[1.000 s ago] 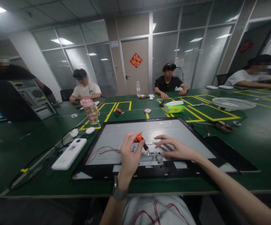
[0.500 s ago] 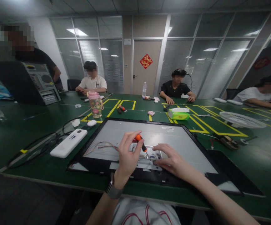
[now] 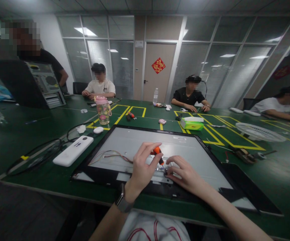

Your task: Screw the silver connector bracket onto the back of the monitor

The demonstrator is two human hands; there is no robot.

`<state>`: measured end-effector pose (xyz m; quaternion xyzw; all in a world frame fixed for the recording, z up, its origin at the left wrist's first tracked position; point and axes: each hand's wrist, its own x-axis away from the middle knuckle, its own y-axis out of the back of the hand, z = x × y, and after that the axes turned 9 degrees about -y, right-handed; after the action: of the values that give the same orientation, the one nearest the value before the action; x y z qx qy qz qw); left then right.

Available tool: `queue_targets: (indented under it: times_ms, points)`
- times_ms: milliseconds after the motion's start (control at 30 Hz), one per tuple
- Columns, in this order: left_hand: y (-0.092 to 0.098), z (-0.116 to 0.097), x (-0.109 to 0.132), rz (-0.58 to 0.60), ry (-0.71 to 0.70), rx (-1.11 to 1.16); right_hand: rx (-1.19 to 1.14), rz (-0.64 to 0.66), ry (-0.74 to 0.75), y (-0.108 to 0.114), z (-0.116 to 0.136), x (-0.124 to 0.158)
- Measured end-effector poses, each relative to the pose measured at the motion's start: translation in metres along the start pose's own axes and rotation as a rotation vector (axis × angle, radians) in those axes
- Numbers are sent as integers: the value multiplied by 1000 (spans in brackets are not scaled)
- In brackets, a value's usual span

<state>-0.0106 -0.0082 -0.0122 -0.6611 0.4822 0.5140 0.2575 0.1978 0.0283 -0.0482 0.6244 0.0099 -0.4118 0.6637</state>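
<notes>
A person's left hand [image 3: 142, 169], a watch [image 3: 121, 202] on its wrist, is closed around an orange-handled screwdriver [image 3: 158, 154], the blade slanting down and away from the palm onto a metal strip [image 3: 157, 176] on the back of a flat screen [image 3: 134, 140]. Just beside it, the right hand [image 3: 185, 174] is drawn narrow, thumb and forefinger nearly meeting at the blade's tip; whether they pinch anything there cannot be told. Thin coloured wires [image 3: 113, 155] run off beyond the left hand, and a white box [image 3: 73, 151] lies farther out on that side. A green tissue box [image 3: 192, 124] sits well beyond the right hand on the green table [image 3: 21, 134].
</notes>
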Motion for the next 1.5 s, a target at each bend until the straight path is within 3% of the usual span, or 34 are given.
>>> queue_targets:
  times_ms: [367,733,1033,1267,1367,1500]
  points:
    - [3,0,-2,-60,-16,21,-53,39,-47,3,1,-2]
    - [1,0,-3,15,-18,35,-95,65,-80,3,1,-1]
    - [-1,-7,-27,304,50,215,-256,119,-275,1,-13,-5]
    - [-14,-14,-55,538,35,342,-245,265,-256,0,-33,-13]
    - [-23,-14,-52,430,-13,243,-289,298,-227,4,-39,-21]
    - [-24,-7,-43,319,83,245,-277,358,-248,9,-40,-24]
